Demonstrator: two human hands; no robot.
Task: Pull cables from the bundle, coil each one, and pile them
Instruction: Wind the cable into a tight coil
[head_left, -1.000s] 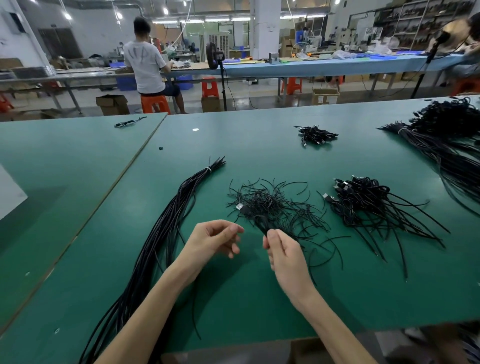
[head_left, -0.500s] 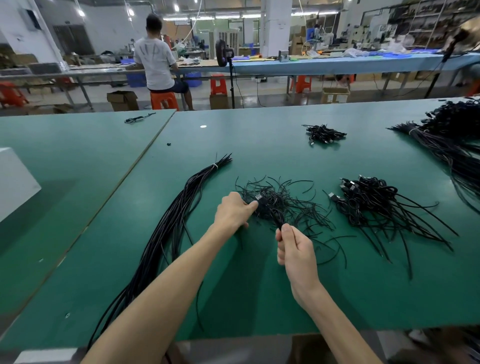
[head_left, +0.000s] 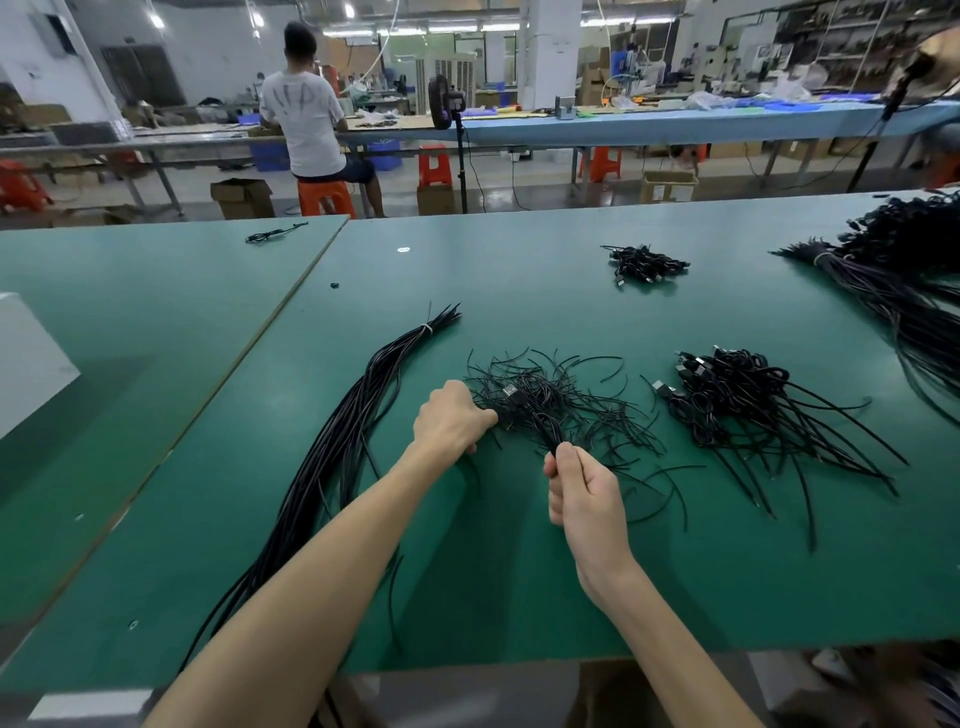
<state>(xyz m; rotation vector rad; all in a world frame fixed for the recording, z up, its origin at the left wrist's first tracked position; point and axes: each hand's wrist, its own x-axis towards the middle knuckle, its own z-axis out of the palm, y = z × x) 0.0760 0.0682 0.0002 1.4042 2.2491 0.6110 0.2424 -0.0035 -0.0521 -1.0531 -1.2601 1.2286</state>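
- Left hand (head_left: 451, 422): fingers curled at the left edge of the tangle of short thin wires (head_left: 592, 402). It appears to grip the plug end of a black cable (head_left: 545, 434); the fingertips are hidden behind the knuckles.
- Right hand (head_left: 583, 493): thumb and fingers pinch the near end of the same cable, held just above the green table (head_left: 519, 582).
- The cable runs between the two hands over the tangle. Its USB plug (head_left: 511, 391) shows just beyond the left hand.
- Long cable bundle (head_left: 358, 431): lies left of the hands, bound near its far end by a white tie (head_left: 426, 328), and runs off the near table edge.
- Pile of coiled cables (head_left: 737, 410): right of the tangle, apart from it, loose tails fanning toward the near right.
- Small far pile (head_left: 644, 262): well behind, mid-table.
- Second bundle (head_left: 893, 291): far right, partly out of frame.
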